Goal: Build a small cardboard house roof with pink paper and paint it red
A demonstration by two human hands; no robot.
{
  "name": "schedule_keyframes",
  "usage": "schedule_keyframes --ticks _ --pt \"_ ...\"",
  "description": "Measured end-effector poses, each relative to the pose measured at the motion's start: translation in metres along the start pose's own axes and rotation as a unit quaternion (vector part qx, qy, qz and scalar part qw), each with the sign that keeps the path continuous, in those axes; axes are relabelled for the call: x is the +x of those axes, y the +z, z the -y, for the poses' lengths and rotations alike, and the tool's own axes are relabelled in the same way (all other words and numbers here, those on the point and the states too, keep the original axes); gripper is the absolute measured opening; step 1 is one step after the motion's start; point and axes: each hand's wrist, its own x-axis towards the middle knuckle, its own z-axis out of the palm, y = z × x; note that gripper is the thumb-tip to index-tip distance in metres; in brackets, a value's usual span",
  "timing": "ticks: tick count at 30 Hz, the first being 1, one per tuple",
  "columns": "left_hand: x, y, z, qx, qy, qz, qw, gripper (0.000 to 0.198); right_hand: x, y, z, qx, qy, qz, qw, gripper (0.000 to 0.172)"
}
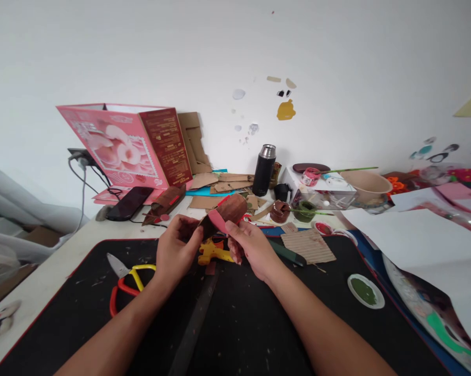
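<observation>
Above the black mat, my left hand is closed on the left end of a curved brown-painted cardboard piece with a pink strip across it. My right hand pinches the same piece at the strip's lower end, thumb on top; paint smudges its fingertips. Just beneath the hands lies a yellow tool, partly covered, perhaps a glue gun. A long dark strip runs from there toward me. Scissors with red and yellow handles lie open beside my left forearm. A similar brown piece rests behind my left hand.
A pink box and a phone stand at the back left. A black thermos, paint jars and cardboard scraps line the wall. Corrugated cardboard and a lid of green paint lie to the right.
</observation>
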Motion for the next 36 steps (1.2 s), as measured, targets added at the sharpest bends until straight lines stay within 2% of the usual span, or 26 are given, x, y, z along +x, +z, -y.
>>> schedule_keyframes --ticks 7,26,30,36 --pt "0.0006 0.0018 -0.0033 -0.048 -0.026 0.012 0.998 0.022 0.0006 0.0007 -0.0015 -0.008 -0.007 -0.011 1.0 0.07" --pt "-0.0003 0.0031 -0.007 -0.056 -0.025 0.003 0.998 0.024 -0.0012 0.0012 0.0003 0.0 -0.008 0.005 1.0 0.065" --pt "-0.0002 0.0028 -0.0067 -0.035 -0.014 0.001 0.999 0.023 -0.001 0.0012 0.0 0.004 -0.008 0.001 1.0 0.066" --pt "0.0036 -0.0038 -0.0051 0.064 0.025 -0.032 0.997 0.018 0.002 0.0 -0.005 0.001 0.003 -0.003 1.0 0.068"
